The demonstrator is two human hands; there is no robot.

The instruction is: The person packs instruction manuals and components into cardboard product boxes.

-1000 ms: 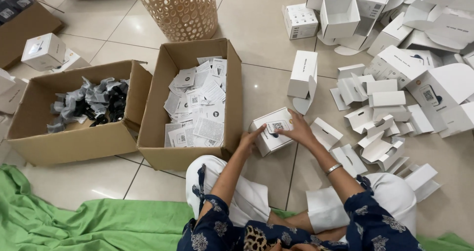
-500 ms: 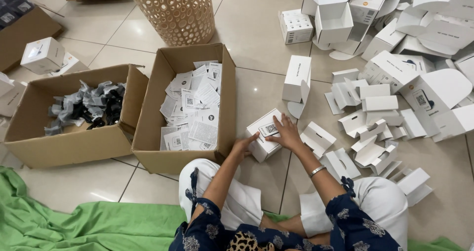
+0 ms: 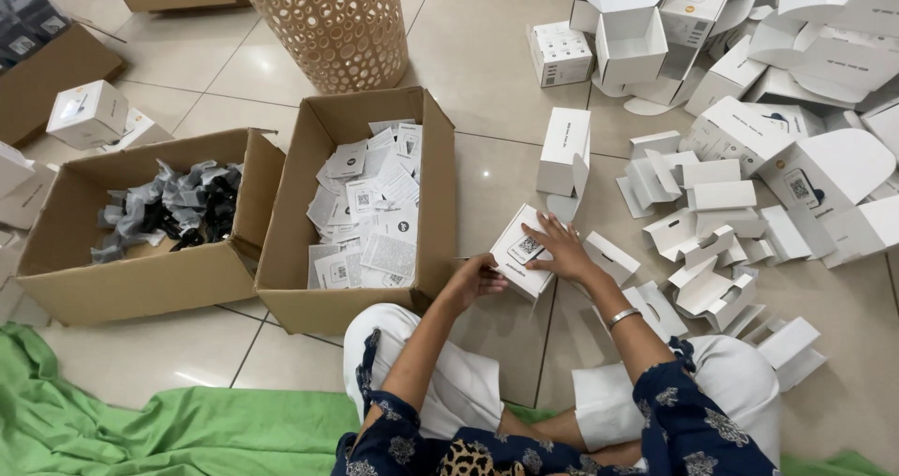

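1. The tiled floor (image 3: 487, 73) fills the frame, and the person sits on it at the lower middle with knees spread. A heap of white cartons (image 3: 796, 55) fills the upper right; it stands loosely stacked, so a nudge from an elbow would likely tip pieces down toward the work spot.
2. A green cloth (image 3: 112, 429) lies at the lower left, clear of the hands.
3. Two open cardboard boxes sit left of centre. The left box (image 3: 140, 270) holds grey and black wrapped items; the middle box (image 3: 290, 279) holds white printed leaflets. The middle box's near corner sits just beside the left hand, so a hasty move could knock it.
4. Folded white inserts (image 3: 702, 242) lie scattered at centre right, near the right forearm; a sweep of the arm could scatter them further.
5. The small white box (image 3: 524, 251) rests tilted on the floor at the centre of the frame.
6. The right hand (image 3: 560, 251) lies spread flat on its top, and the left hand (image 3: 479, 278) curls against its near edge. With one side pressed and the box tilted, it could slide or its thin card could crease.
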